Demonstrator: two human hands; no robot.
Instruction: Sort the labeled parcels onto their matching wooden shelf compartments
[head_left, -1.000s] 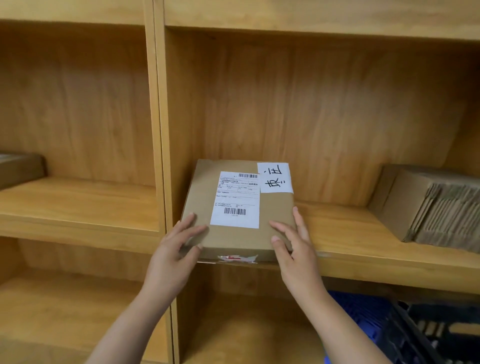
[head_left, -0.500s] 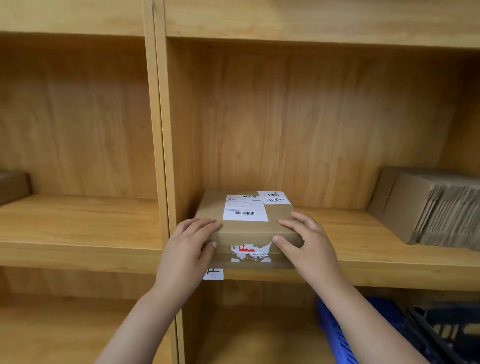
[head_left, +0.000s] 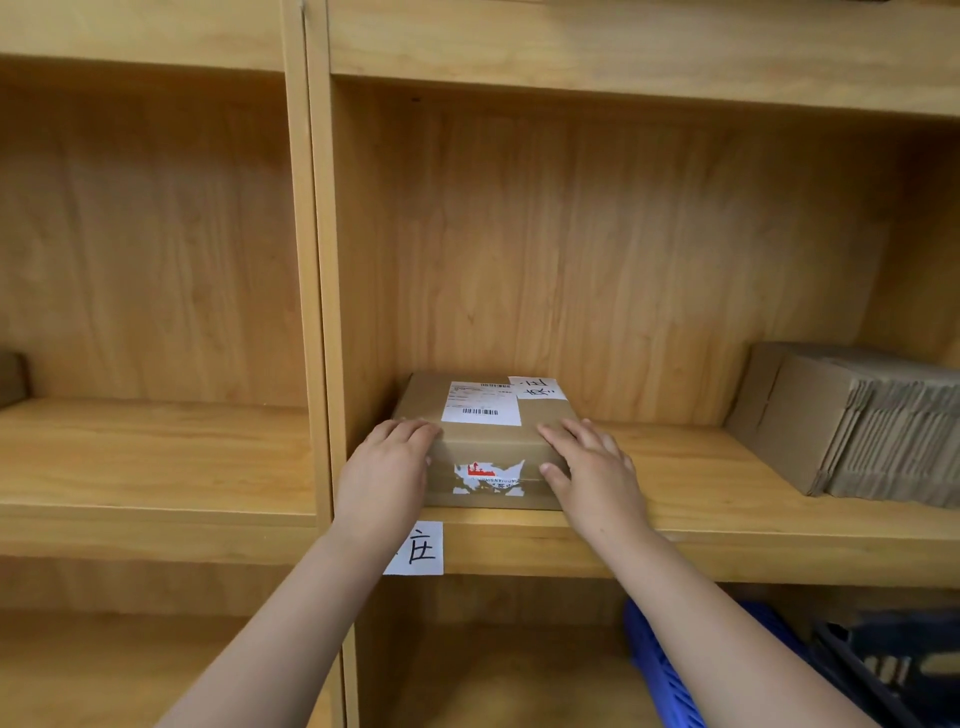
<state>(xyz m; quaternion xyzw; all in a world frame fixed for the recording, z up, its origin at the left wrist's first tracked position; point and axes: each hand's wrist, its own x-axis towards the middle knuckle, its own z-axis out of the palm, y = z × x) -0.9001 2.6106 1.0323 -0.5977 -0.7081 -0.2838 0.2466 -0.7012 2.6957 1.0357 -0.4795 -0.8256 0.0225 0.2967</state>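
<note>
A brown cardboard parcel lies flat on the wooden shelf board, at the left end of the middle compartment. It bears a white shipping label, a handwritten white tag on top and a torn sticker on its front face. My left hand grips its front left corner. My right hand grips its front right corner, thumb on the front face. A white handwritten label is stuck on the shelf's front edge just below the parcel, partly hidden by my left forearm.
A stack of folded cardboard boxes lies at the right end of the same compartment. A brown box corner shows at the far left in the neighbouring compartment. Blue and dark plastic crates sit on the level below right.
The parcel went from tilted at the shelf edge to lying flat and pushed deeper into the compartment. Both hands moved forward with it, and the shelf's front label came into view.
</note>
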